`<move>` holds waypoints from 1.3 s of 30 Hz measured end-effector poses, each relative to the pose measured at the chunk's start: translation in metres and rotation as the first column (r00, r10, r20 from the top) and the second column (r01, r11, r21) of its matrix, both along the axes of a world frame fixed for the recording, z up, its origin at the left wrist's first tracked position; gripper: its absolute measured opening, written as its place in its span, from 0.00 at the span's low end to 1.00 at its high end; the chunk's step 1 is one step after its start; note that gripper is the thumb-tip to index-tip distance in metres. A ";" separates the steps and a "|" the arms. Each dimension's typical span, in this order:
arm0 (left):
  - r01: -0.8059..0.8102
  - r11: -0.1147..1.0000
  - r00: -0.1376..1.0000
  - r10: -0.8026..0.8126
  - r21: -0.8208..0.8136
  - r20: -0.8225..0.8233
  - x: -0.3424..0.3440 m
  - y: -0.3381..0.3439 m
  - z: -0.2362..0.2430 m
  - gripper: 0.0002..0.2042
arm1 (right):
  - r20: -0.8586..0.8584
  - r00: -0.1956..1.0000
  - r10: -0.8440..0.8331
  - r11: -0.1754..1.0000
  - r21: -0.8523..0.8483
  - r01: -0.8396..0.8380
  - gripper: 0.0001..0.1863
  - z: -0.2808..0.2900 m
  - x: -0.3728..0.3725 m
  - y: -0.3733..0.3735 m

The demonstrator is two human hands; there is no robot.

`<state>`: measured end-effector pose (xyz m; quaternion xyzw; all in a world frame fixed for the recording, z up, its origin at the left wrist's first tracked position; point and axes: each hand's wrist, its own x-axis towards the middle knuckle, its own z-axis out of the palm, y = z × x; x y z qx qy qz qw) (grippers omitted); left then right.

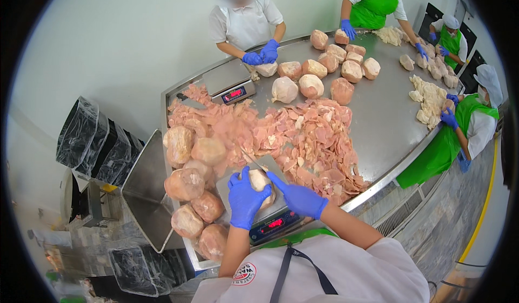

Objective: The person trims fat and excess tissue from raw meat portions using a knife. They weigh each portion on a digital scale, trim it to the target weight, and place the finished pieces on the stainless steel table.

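A pale, rounded lump of meat sits on the steel platform of a weighing scale in front of me. My left hand, in a blue glove, is closed around its left and near side. My right hand, also gloved in blue, grips a knife at the lump's right side. The thin blade points away to the far left, and the handle is hidden in my fist. Close to my left hand are several larger pink lumps of meat. A wide heap of thin meat slices spreads beyond the knife.
The steel table carries a second scale and more meat lumps. A steel bin adjoins its left edge. Several gloved people work around it, one in a white apron, one in a green apron. Plastic-lined black crates stand left.
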<state>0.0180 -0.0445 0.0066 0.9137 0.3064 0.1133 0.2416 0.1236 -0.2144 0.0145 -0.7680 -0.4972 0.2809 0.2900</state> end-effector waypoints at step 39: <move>0.105 0.970 0.991 -0.120 0.219 0.055 -0.019 0.009 -0.003 0.36 | -0.090 0.960 -0.264 0.964 -0.064 0.259 0.45 -0.024 0.007 -0.025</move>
